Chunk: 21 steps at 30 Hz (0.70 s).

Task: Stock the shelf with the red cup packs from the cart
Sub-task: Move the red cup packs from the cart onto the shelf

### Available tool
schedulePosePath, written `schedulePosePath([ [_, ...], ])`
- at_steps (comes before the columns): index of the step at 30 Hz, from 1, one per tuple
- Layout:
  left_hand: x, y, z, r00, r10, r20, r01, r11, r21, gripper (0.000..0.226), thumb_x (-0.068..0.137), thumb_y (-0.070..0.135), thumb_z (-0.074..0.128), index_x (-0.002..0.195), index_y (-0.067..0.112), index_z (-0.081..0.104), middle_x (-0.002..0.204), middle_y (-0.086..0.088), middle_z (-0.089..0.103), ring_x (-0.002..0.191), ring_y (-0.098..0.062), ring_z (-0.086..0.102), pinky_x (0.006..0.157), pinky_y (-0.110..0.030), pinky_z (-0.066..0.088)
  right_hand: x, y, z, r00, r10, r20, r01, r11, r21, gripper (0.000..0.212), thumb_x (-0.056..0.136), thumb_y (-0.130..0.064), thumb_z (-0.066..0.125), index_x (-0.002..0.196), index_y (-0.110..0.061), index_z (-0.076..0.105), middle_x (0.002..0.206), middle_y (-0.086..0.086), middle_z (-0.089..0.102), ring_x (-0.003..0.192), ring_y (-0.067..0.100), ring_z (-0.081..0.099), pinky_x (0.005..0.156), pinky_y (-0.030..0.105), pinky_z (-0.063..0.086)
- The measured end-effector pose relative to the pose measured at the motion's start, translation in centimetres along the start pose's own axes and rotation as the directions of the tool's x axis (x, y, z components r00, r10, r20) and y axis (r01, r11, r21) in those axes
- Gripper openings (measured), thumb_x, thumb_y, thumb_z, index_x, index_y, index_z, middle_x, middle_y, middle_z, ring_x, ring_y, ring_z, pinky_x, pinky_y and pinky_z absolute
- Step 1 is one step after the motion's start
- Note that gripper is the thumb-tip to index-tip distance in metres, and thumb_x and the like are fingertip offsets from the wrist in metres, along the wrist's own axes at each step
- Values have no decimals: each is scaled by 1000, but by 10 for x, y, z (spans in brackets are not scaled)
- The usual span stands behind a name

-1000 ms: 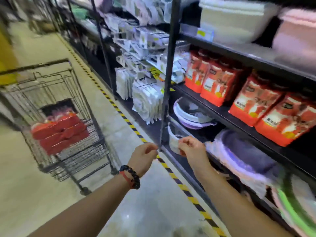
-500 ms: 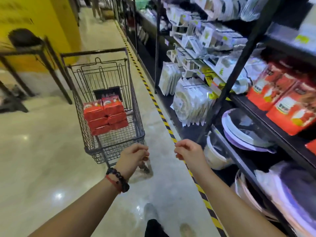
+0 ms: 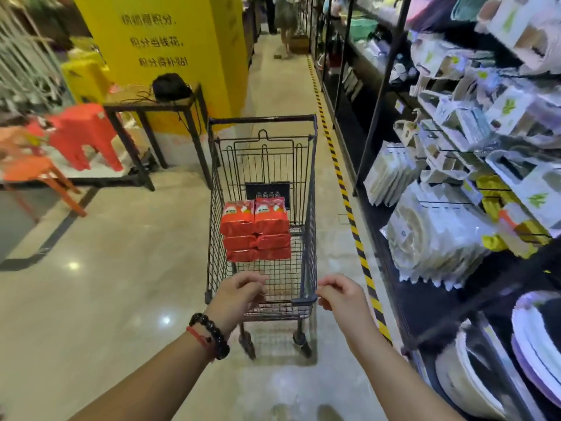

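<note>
A wire shopping cart [image 3: 311, 214] stands in the aisle straight ahead of me. Inside it lies a stack of red cup packs [image 3: 255, 229], two wide and three high, near the cart's far half. My left hand [image 3: 238, 294] hovers over the cart's near end with fingers loosely curled and nothing in it. My right hand [image 3: 341, 294] is just right of the cart's near right corner, fingers curled, also empty. The dark shelf unit [image 3: 379, 95] runs along the right side; its red packs are out of view.
White packaged goods [image 3: 431, 238] hang on the shelf at right, with basins [image 3: 534, 338] lower down. A yellow-black floor stripe [image 3: 346, 192] runs along the shelf base. A yellow pillar [image 3: 170, 41], a black table [image 3: 158, 107] and red stools [image 3: 82, 132] stand at left. A person stands far down the aisle.
My view has swung left from the shelf to face the cart. The cart now sits centred and closer, and both empty hands have come over its near end.
</note>
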State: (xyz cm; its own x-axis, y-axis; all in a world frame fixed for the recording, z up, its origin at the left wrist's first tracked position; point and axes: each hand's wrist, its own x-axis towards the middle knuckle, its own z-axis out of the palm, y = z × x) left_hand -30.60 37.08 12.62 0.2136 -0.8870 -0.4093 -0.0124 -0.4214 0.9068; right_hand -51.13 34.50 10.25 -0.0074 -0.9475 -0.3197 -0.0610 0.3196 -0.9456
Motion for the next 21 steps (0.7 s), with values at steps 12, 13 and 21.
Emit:
schedulePosePath([
  [12,107,-7,-62,982,-133,-137,98,967,-233,17,91,-1,55,86,7,69,73,-8,69,71,-22,62,65,-30,51,105,-27,79,982,144,120,-147,989,21,17,90,4,57,85,-7,70,70,7,66,62,17,58,56,24,49],
  [13,119,-5,-64,983,-139,-124,104,961,-257,16,92,-2,55,88,6,68,72,-7,69,68,-19,62,62,-27,52,116,-30,82,983,146,108,-148,989,8,16,90,4,57,86,-5,70,67,5,65,59,15,57,55,23,48],
  [21,216,10,-84,985,-172,28,172,926,-336,10,94,4,56,93,5,66,77,-8,66,65,-15,58,54,-20,49,202,-52,114,987,156,47,-154,987,-36,15,91,1,58,84,-8,67,68,8,60,63,20,52,64,32,45],
])
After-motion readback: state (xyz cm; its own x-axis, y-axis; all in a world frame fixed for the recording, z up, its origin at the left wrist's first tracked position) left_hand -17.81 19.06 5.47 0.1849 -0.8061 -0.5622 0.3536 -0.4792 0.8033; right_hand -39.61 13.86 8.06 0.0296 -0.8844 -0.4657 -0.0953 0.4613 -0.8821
